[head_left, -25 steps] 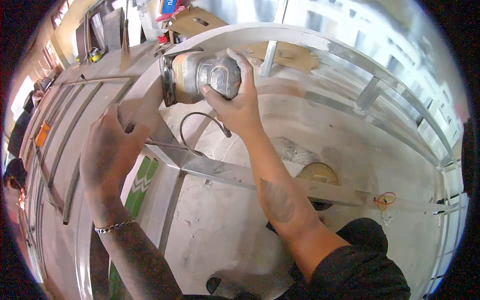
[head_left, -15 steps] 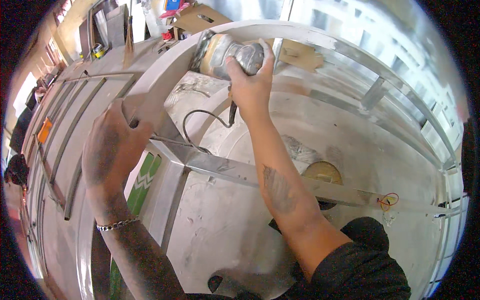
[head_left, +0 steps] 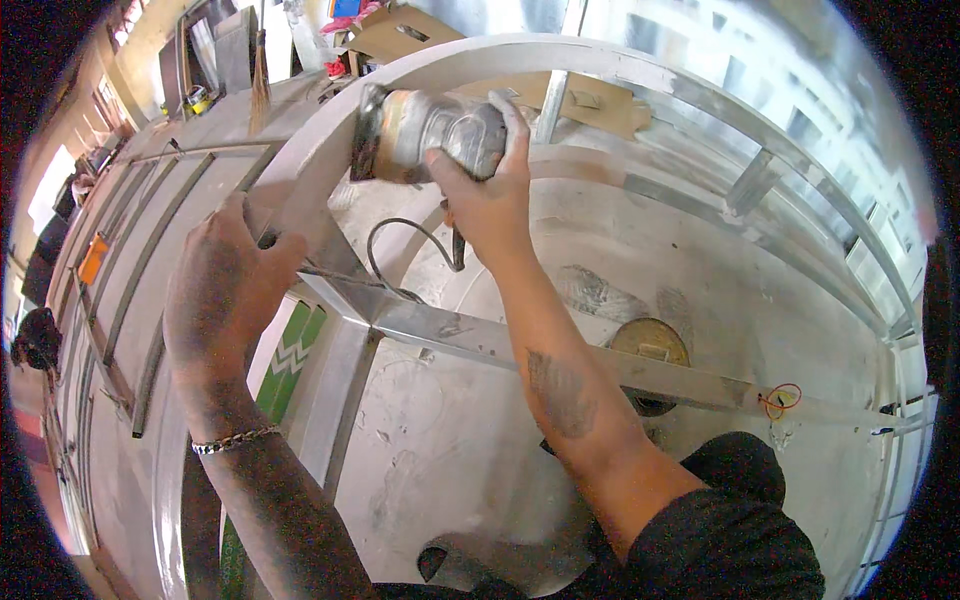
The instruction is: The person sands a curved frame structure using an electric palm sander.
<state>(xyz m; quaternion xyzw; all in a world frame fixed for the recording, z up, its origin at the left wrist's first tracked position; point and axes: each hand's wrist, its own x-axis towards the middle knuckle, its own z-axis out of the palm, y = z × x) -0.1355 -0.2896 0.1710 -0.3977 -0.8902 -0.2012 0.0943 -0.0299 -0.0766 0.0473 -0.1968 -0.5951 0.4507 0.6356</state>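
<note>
My right hand (head_left: 487, 190) is wrapped round the body of a dusty electric sander (head_left: 425, 135), its flat pad against the inner side of a pale curved frame (head_left: 320, 135). A dark cord hangs from the tool and loops down behind a straight metal bar. My left hand (head_left: 225, 285), with a chain bracelet on the wrist, grips the frame's near left end. Its thumb lies on the inner side, and most of its fingers are hidden behind the piece.
A metal crossbar (head_left: 465, 338) runs to the right beneath my right arm. Under it lies a round yellowish disc (head_left: 650, 343). Long metal frames (head_left: 150, 270) rest on the floor at left, near a broom (head_left: 259, 90). Cardboard (head_left: 405, 38) lies at the back. A green-and-white box (head_left: 292, 350) stands below my left hand.
My right hand has slid the sander left and slightly down along the curved frame, toward my left hand. The left hand keeps its hold almost unmoved.
</note>
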